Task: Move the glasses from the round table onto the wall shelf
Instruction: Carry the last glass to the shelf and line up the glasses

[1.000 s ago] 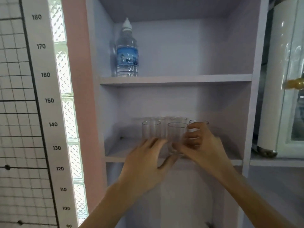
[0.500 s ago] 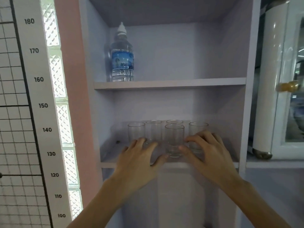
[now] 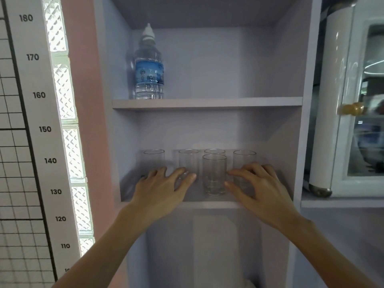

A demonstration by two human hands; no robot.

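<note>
Several clear glasses stand upright on the lower shelf board [image 3: 199, 204] of the pale lilac wall shelf. The front glass [image 3: 214, 175] stands alone between my two hands. Behind it are a far-left glass [image 3: 154, 158], a second glass [image 3: 188, 161], a rear glass [image 3: 214, 151] and a right glass [image 3: 244, 160]. My left hand [image 3: 164, 189] hovers open, fingers spread, in front of the left glasses. My right hand [image 3: 258, 189] is open too, its fingers covering the right glass's base. Neither hand grips a glass. The round table is out of view.
A water bottle [image 3: 149, 67] stands at the left of the upper shelf board [image 3: 228, 103]. A height chart [image 3: 39, 129] and glass blocks [image 3: 68, 113] line the wall on the left. A white cabinet with a brass knob [image 3: 353, 109] stands to the right.
My right hand has let go of the right glass and both hands have drawn back and apart. The glasses now stand spread along the shelf, the left one set further left.
</note>
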